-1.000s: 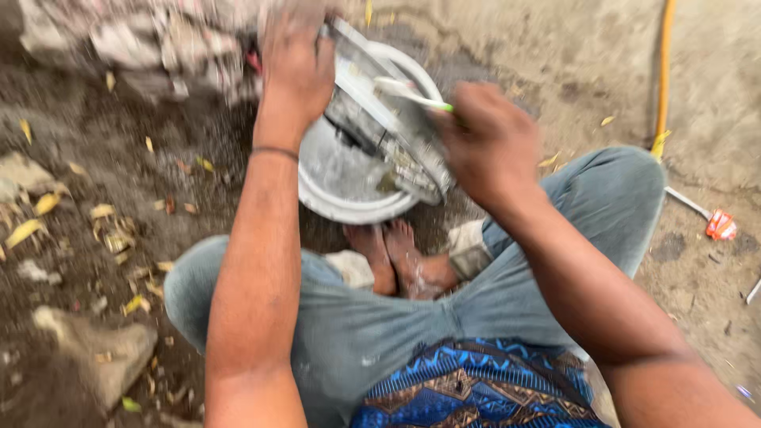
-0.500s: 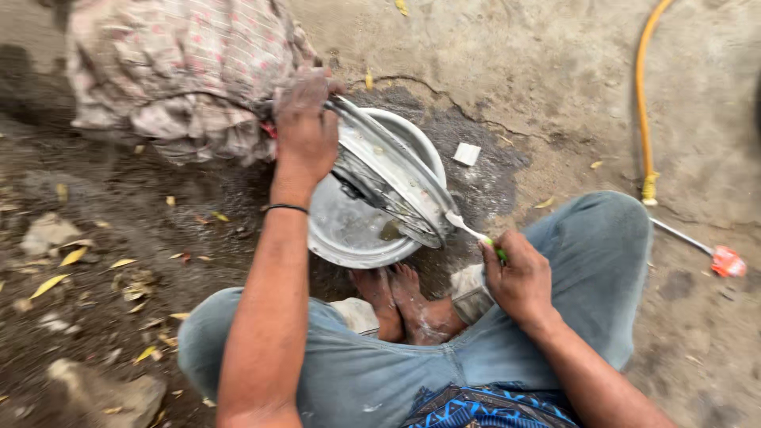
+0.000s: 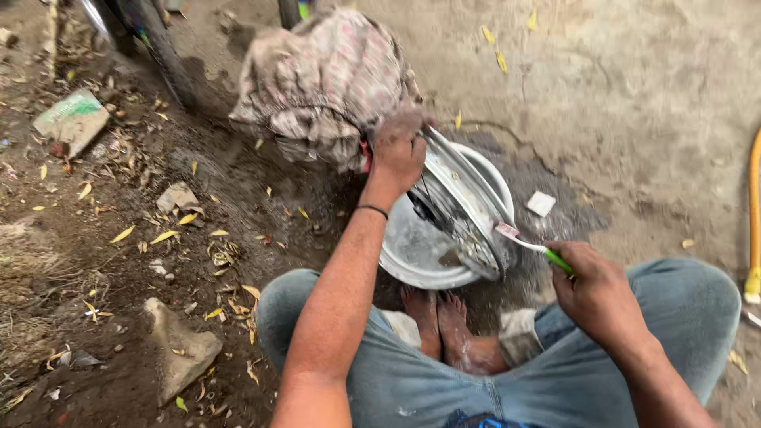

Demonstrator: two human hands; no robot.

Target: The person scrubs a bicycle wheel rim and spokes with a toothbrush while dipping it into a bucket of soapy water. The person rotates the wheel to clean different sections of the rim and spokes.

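Now, left hand (image 3: 399, 150) gripping tilted wheel rim (image 3: 468, 202), right hand (image 3: 598, 293) clasping toothbrush (image 3: 533, 246), bristles pointing up-left.

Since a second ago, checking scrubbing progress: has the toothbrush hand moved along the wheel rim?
Yes. The right hand slid from the rim's top toward its lower end.

patterned cloth bundle (image 3: 325, 87) | yellow hose (image 3: 753, 230) | flat stone (image 3: 181, 357) | dry leaves (image 3: 162, 236)

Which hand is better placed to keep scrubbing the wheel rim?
Probably right: the right hand holds the toothbrush, bristles at the wheel rim. The left hand grips the rim's top.
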